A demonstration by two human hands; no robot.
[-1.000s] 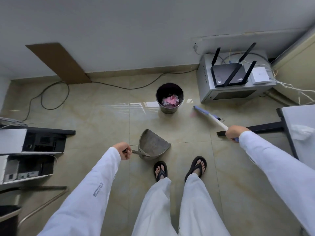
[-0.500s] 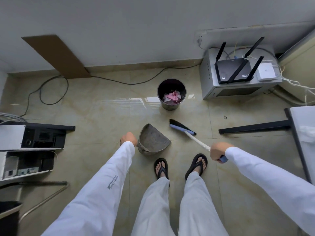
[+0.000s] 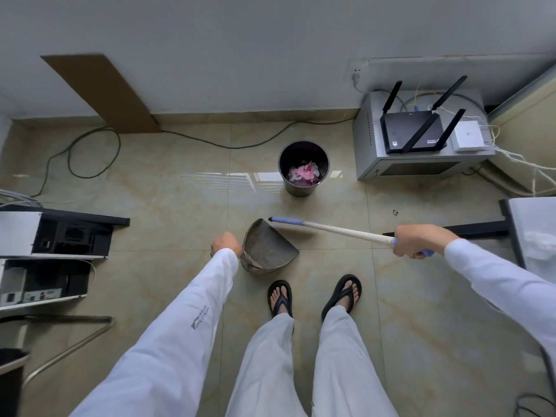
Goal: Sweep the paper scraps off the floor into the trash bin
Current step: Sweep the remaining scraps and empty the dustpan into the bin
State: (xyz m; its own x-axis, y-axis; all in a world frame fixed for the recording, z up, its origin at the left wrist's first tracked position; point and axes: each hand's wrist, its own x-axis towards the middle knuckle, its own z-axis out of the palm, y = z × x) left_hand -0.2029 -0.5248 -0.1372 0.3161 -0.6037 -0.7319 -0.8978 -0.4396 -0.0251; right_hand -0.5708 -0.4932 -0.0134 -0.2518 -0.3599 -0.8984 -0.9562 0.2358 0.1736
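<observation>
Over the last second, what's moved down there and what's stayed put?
The right grip swung the broom leftward, its far end now at the dustpan rim. The left grip still holds the dustpan, the right still the broom. The trash bin and pink scraps stayed.

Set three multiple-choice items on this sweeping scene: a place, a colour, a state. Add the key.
1. Where does the trash bin stand?
A. beyond the dustpan, toward the wall
B. behind the person's heels
C. on the router
2. What colour are most paper scraps in the bin?
A. green
B. pink
C. yellow
3. What does the right hand do?
A. hangs open
B. presses the wall
C. grips the broom handle
Key: 1A, it stands past the dustpan; 2B, pink shows inside; 3C, it wraps the handle.
</observation>
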